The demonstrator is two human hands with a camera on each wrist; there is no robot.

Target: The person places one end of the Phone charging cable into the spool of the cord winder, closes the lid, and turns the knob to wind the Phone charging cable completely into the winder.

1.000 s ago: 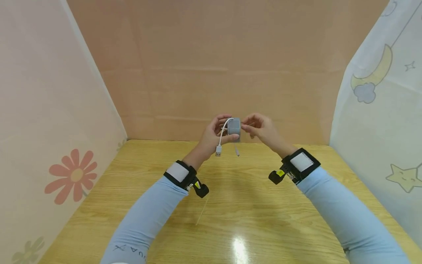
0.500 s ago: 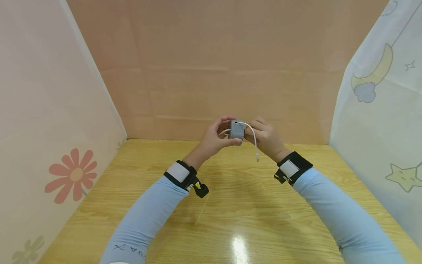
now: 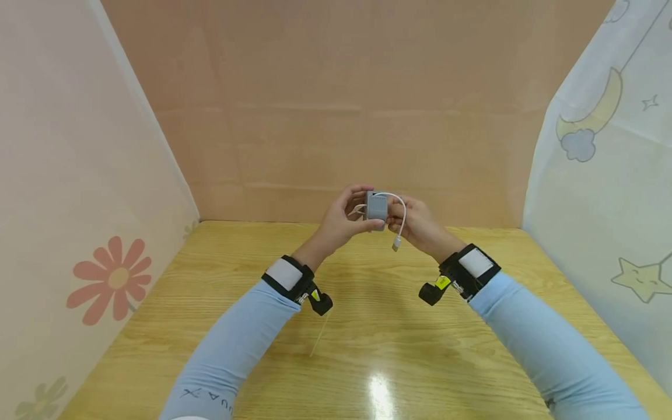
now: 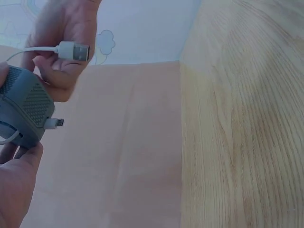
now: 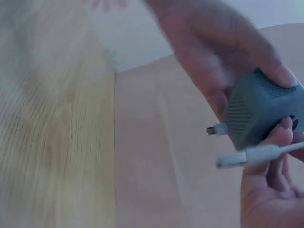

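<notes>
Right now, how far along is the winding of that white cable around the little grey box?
Part of the white cable seems wrapped on the grey box, which the left hand grips above the table. In hand: the right hand guides a loop. Left: the USB plug dangles free, and a small plug sticks out beside the box.

Both arms reach forward and converge at the middle, raised above the wrists, sleeves to the wrist straps. The left hand (image 3: 343,217) has thumb and fingers curled in a pinch, palm turned right. The right hand (image 3: 417,224) faces it, fingers curled inward, close to the left fingertips
</notes>
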